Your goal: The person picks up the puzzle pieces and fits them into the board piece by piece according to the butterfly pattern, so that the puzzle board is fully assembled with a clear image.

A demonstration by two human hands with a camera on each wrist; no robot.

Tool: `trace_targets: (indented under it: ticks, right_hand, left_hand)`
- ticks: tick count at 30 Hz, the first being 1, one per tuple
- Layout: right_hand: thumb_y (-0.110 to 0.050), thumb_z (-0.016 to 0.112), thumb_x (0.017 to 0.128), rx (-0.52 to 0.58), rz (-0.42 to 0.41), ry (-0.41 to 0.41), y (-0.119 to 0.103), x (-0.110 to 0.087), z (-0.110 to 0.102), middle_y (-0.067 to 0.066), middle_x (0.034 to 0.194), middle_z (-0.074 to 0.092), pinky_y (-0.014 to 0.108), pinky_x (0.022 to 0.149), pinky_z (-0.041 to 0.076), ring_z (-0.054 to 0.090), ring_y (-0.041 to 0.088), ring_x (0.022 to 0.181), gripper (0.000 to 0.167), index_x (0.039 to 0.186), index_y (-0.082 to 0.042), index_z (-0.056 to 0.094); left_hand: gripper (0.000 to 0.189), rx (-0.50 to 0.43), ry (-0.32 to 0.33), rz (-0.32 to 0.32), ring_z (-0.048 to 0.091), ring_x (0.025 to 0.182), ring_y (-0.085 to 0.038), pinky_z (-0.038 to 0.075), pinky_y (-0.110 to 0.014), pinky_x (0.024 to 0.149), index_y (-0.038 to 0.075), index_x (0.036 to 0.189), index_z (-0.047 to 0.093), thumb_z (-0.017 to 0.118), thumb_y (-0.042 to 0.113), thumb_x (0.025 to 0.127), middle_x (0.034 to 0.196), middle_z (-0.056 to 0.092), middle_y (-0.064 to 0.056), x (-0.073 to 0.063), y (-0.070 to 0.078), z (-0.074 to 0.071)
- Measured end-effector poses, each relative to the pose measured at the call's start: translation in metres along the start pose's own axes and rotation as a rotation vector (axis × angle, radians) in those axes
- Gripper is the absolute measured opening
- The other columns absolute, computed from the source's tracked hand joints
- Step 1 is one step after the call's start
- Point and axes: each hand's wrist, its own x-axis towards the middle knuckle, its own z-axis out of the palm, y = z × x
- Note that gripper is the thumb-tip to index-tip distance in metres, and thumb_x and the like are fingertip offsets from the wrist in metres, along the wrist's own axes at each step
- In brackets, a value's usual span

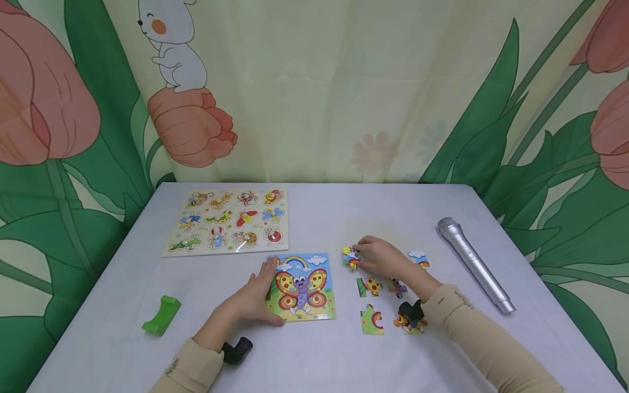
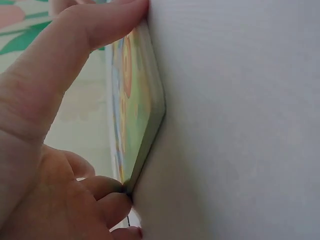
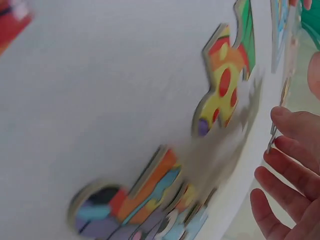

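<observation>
Piece point(image 1: 350, 258) pinched by right grip point(image 1: 380, 258) (left grip point(image 1: 255, 296), spread, braces board point(image 1: 302, 289)); probably pickup, next needs careful lift.

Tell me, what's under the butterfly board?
White table shows around the butterfly board, which seems to lie on it. Whatever is directly beneath is covered and cannot be seen. In the head view, the left hand hides part of the board's left edge.

Butterfly board point(image 1: 301, 287) with red-spotted yellow wings
</observation>
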Motion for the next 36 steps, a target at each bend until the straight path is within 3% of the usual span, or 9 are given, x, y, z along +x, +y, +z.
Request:
trace_targets:
  ticks: [15,26,36]
  right_hand:
    - [-0.023,0.067,0.084,0.033,-0.055,-0.01,-0.037,0.024,0.011,0.007,0.108,0.056,0.032,0.082,0.05,0.054,0.017,0.093,0.041,0.119,-0.003,0.061]
    - [-0.021,0.069,0.082,-0.009,-0.154,-0.031,-0.058,0.04,0.023,0.005,0.1,0.056,0.027,0.074,0.049,0.051,0.015,0.086,0.035,0.113,-0.005,0.065]
    - [-0.026,0.067,0.083,-0.023,-0.138,-0.09,-0.082,0.053,0.027,0.002,0.101,0.055,0.025,0.074,0.047,0.049,0.013,0.087,0.034,0.113,-0.009,0.066]
  left_hand:
    - [0.137,-0.12,0.027,-0.028,0.004,0.139,-0.03,0.004,-0.048,0.111,0.006,0.147,-0.001,0.091,0.028,0.047,0.152,0.006,-0.017,-0.001,-0.003,0.0]
    - [0.138,-0.108,0.032,-0.022,0.005,0.138,-0.03,0.004,-0.047,0.111,0.007,0.147,-0.001,0.091,0.031,0.047,0.151,0.008,-0.018,0.002,-0.007,0.002]
    - [0.135,-0.114,0.028,-0.03,0.003,0.138,-0.031,0.003,-0.047,0.111,0.004,0.146,0.001,0.09,0.032,0.049,0.151,0.005,-0.018,0.0,-0.007,0.002]
